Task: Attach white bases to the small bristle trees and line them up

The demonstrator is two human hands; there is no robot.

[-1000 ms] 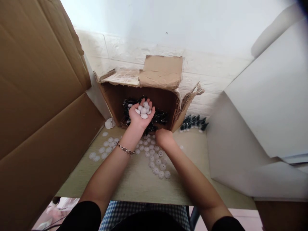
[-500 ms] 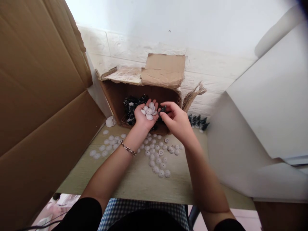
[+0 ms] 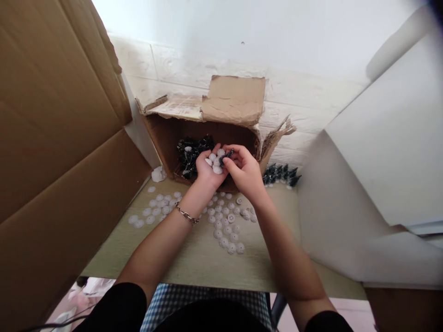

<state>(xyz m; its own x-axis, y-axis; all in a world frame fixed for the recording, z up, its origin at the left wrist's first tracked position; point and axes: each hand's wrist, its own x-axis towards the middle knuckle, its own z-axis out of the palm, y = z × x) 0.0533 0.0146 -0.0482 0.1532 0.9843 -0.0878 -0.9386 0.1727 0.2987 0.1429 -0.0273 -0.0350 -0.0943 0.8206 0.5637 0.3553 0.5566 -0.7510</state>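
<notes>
Palm up, my left hand (image 3: 207, 171) cups a small pile of white round bases (image 3: 217, 169) in front of the open box. A small dark green miniature tree (image 3: 226, 157) with whitish tips is pinched between the thumb and fingers of my right hand (image 3: 244, 168). The tree is right over the bases in my left palm; whether it touches one I cannot tell. More dark green miniature trees (image 3: 188, 154) lie heaped inside the cardboard box (image 3: 162, 138), behind my left hand. Many white bases (image 3: 218, 224) are spread over the table below my wrists.
Several miniature trees on white bases (image 3: 282, 174) stand in rows right of the box. A crumpled white piece (image 3: 158, 174) lies at the box's left corner. Large cardboard (image 3: 62, 138) walls the left side, a white panel (image 3: 346, 207) the right. The greenish table (image 3: 194, 263) ends near my lap.
My right hand has moved left with the miniature tree, from beside my left palm to over the bases. My left hand has shifted slightly right.
</notes>
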